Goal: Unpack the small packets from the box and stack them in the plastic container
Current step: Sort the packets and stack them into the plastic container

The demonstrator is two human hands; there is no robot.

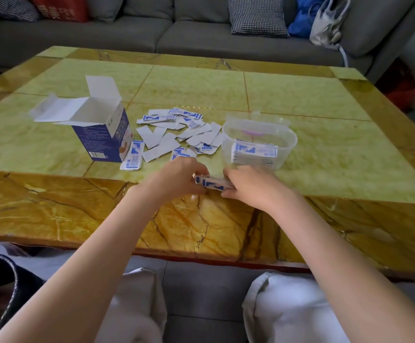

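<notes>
At table edge | left hand [176, 177] and right hand [248, 185] grip packet bundle [212, 183] | bundle ends hidden by fingers

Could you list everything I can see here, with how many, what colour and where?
box: one, blue and white, flaps open, standing on the table's left part.
loose packets: many, white and blue, scattered between box and container.
plastic container: one, clear, right of the scattered packets, with a stack of packets inside.
held packets: a small bundle, white and blue, near the table's front edge.
table: one, yellow-green with amber border.
sofa: one, grey, behind the table.
checked cushion: one, black and white, on the sofa.
left hand: grip on the bundle's left end.
right hand: grip on its right end.
</notes>
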